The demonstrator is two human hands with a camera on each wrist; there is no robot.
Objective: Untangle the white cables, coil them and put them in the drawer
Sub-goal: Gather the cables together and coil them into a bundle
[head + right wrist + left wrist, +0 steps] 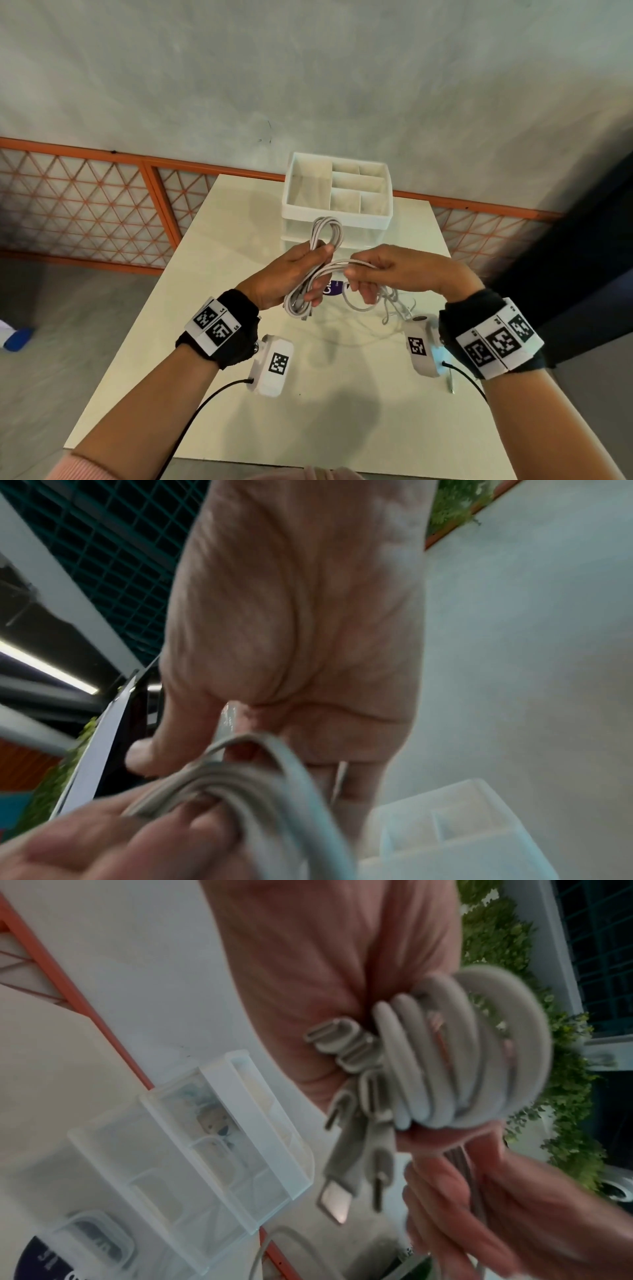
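Note:
Above the middle of the table, my left hand (291, 274) grips a bundle of coiled white cables (325, 233); its loops stick up past my fingers and its plugs (346, 1150) hang below. My right hand (380, 270) pinches strands of white cable (356, 265) running across from the bundle. In the right wrist view that cable (260, 783) loops in front of the palm. More loose white cable (394, 308) lies on the table under my right hand. The white drawer unit (337, 205) stands behind the hands, its clear drawer (164, 1164) pulled out.
The cream table (239, 394) has its edges close on the left and right. The organiser's top tray (356, 185) has several compartments. A purple label (334, 287) shows between my hands. An orange lattice railing (78, 198) and a grey wall stand behind.

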